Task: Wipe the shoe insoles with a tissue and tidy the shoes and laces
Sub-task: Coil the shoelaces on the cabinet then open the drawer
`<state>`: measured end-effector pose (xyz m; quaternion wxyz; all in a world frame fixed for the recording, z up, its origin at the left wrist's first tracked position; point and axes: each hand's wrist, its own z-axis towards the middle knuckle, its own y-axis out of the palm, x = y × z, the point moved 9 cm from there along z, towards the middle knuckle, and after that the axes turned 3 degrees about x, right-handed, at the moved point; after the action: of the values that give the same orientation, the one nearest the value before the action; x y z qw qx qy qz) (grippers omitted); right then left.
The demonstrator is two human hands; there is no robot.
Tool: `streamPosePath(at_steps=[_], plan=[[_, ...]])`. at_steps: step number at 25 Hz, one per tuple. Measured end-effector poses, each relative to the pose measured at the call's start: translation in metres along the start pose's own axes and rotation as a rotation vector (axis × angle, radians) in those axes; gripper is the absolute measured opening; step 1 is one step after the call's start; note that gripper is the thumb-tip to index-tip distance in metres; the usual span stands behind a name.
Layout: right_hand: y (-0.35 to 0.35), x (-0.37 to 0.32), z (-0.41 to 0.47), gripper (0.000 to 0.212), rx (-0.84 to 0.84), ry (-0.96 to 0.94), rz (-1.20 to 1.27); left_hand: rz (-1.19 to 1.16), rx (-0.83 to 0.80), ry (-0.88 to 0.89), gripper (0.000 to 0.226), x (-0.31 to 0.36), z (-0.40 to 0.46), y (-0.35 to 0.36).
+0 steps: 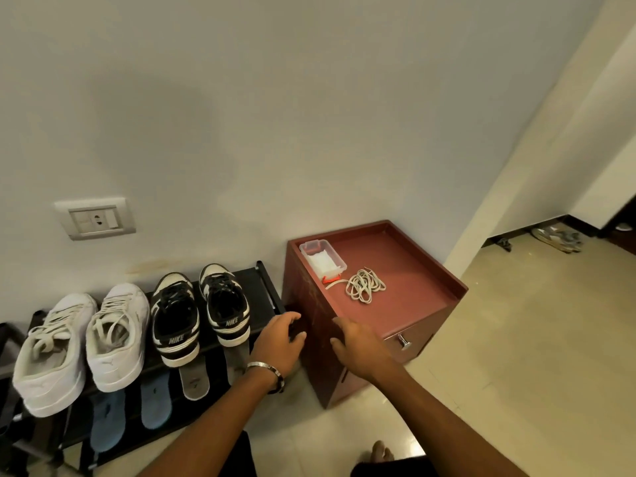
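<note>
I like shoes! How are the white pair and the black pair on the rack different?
The white shoes are all white with pale laces; the black-and-white shoes have black laces and NIKE on the heels. Blue insoles poke out under the white shoes, grey insoles under the black-and-white shoes. Both pairs stand side by side on the black rack, heels toward the camera.

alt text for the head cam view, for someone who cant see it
A person's left hand and right hand reach toward a red cabinet holding loose laces and a tissue box. Beside it, a shoe rack holds white sneakers and black sneakers.
</note>
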<state>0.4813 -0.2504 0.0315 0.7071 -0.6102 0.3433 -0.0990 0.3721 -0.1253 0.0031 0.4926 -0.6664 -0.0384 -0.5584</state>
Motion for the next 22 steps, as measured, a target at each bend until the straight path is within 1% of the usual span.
streamPosePath(at_steps=[4,8,10,13,17,19,20,22], plan=[[-0.017,0.043,0.007,0.044,0.03,0.083,-0.021,-0.025,-0.003,0.019,0.039,0.038,0.028,0.026],[-0.014,0.089,0.027,0.047,0.059,0.135,0.006,-0.028,0.011,0.023,0.036,0.06,0.058,0.06],[-0.009,0.112,0.04,0.048,0.094,0.159,0.052,-0.04,0.031,0.007,0.035,0.059,0.073,0.08],[-0.001,0.14,0.06,0.047,0.187,0.187,0.113,-0.12,0.073,-0.025,0.033,0.05,0.093,0.103],[0.025,0.17,0.091,0.04,0.289,0.216,0.176,-0.184,0.121,-0.02,0.026,0.031,0.124,0.134],[0.034,0.174,0.111,0.036,0.313,0.179,0.161,-0.173,0.146,-0.007,0.024,0.024,0.139,0.145],[0.034,0.172,0.12,0.034,0.337,0.153,0.165,-0.165,0.14,0.003,0.022,0.023,0.144,0.151],[0.033,0.172,0.136,0.03,0.386,0.126,0.193,-0.173,0.072,0.033,0.021,0.024,0.155,0.166]])
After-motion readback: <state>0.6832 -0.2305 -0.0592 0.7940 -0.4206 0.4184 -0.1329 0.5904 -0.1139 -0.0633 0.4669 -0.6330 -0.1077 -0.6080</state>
